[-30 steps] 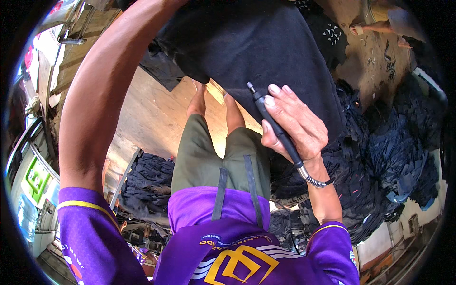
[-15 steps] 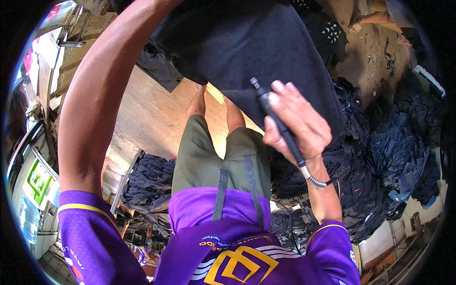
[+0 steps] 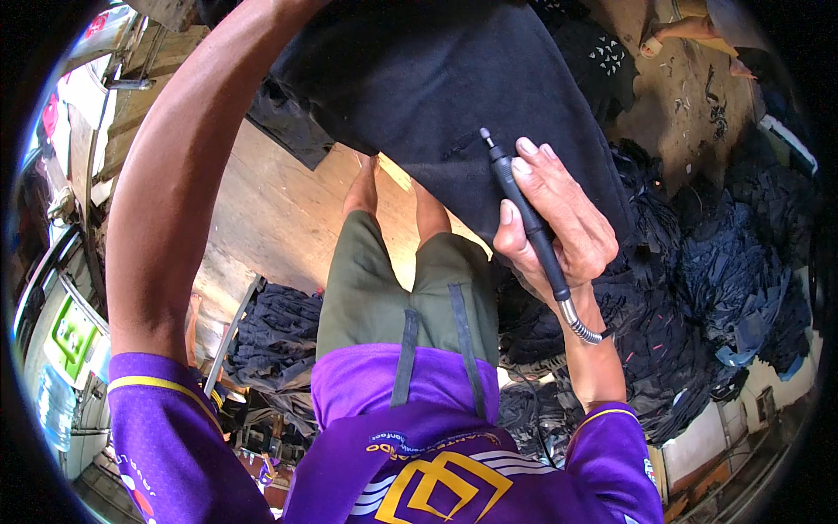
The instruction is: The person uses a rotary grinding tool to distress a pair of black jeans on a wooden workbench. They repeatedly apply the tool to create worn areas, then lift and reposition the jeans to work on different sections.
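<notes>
My right hand (image 3: 563, 214) is closed round a black pen-shaped rotary grinder (image 3: 534, 231) with a small rounded tip and a coiled spring at its cable end. Its tip points up and left over a large dark garment or cloth (image 3: 410, 79); contact cannot be made out. Just left of the tip, a small roughened patch (image 3: 458, 148) shows on the fabric. My left arm (image 3: 179, 166) reaches up along the left side to the top edge, where the hand is out of view.
Heaps of dark cloth (image 3: 733, 271) lie at the right, and another pile (image 3: 275, 336) sits left of my legs. A wooden floor (image 3: 262, 201) shows beneath me. Another person's limb (image 3: 685, 31) is at the upper right. A clear bottle (image 3: 54, 406) stands far left.
My right hand and the rotary grinder have shifted slightly right, with the tip moving right and a little up. The roughened patch now shows. My left arm has hardly moved.
</notes>
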Action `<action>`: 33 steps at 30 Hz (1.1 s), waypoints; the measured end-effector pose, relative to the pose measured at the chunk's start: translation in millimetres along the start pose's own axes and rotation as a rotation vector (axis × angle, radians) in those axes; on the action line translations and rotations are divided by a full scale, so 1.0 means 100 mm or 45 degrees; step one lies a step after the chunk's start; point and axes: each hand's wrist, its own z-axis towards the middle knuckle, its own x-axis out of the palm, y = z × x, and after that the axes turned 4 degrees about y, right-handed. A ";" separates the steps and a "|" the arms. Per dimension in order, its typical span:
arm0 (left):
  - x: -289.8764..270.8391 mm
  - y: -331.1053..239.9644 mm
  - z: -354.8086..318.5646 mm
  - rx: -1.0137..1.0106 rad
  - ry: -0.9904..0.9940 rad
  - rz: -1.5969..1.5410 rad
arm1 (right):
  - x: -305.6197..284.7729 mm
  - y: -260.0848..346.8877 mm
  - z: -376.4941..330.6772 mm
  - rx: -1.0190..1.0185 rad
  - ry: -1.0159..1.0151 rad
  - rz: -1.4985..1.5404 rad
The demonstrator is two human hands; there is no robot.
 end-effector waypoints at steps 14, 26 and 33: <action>-0.02 -0.07 0.02 -0.078 0.041 -0.009 | -0.01 -0.01 -0.03 -0.074 0.055 0.050; -0.01 -0.04 0.01 -0.004 0.031 -0.010 | -0.03 0.01 -0.06 -0.037 -0.007 0.012; 0.02 -0.04 0.01 0.016 0.006 -0.087 | -0.05 0.00 -0.09 -0.042 0.014 0.017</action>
